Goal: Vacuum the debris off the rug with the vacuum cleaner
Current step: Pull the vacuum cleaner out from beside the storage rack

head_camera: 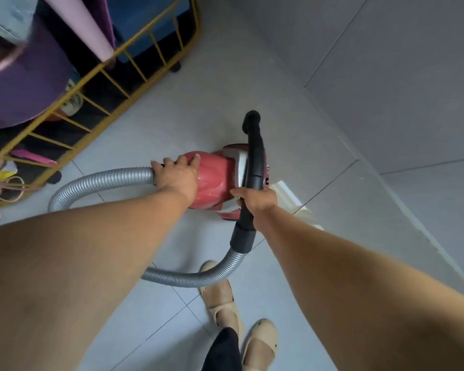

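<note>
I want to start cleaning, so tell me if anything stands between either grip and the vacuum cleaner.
Nothing visible: the left grip rests on the vacuum cleaner, the right grip holds its black tube.

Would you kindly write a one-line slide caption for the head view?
Left hand rests on the red vacuum cleaner beside its grey hose; right hand grips the black wand.

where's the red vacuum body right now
Centre of the head view, on the floor: the red vacuum body lies under the left hand, right of the yellow cart, behind the black wand.
</note>
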### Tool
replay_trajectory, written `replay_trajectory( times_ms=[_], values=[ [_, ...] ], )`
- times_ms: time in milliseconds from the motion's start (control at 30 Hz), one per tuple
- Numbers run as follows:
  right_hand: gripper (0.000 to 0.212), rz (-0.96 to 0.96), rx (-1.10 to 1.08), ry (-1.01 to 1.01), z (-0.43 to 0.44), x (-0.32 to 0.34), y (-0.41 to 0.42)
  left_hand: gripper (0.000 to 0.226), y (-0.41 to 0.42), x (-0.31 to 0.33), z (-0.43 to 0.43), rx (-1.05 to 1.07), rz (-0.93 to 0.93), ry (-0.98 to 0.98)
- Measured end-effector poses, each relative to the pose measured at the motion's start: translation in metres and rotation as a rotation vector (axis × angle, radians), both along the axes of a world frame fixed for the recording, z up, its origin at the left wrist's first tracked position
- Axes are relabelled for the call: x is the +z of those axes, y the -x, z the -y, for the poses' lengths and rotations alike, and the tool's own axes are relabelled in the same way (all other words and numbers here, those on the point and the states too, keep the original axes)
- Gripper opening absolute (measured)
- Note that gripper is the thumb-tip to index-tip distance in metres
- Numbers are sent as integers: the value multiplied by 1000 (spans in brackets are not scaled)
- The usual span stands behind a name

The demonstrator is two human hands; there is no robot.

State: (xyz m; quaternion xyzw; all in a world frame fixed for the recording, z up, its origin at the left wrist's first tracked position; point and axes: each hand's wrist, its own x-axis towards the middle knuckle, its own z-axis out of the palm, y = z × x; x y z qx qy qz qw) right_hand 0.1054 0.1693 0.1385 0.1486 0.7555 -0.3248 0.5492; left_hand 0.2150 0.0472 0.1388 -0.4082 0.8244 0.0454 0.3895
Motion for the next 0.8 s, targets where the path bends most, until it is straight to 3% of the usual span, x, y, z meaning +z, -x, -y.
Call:
replay_trajectory(
  times_ms=[367, 467, 800],
  values=[
    [31, -5, -130, 32, -90, 6, 0, 79, 15, 3, -77, -54, 10, -24],
    [31, -47, -146, 4, -122, 1, 4, 74, 29, 0, -107, -128, 1, 13],
    [31, -101, -510, 18, -241, -8, 19, 74, 92, -2, -203, -475, -32, -26]
  ],
)
